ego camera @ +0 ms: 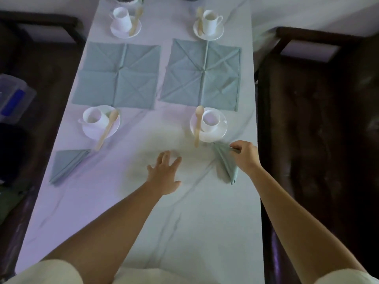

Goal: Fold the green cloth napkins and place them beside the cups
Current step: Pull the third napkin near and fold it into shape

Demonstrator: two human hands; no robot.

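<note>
My right hand pinches the upper edge of a folded green napkin, which lies just below the near right cup and its saucer. Fingers spread, my left hand hovers over or rests on the bare tablecloth at the middle, holding nothing. Another folded green napkin lies below the near left cup. Two unfolded green napkins, one at the left and one at the right, are spread flat mid-table. Two more cups, far left and far right, stand beyond them.
A wooden spoon rests on each saucer, for example the near right spoon. The long table has a white cloth, with dark seating along both sides. A clear plastic box sits at the left.
</note>
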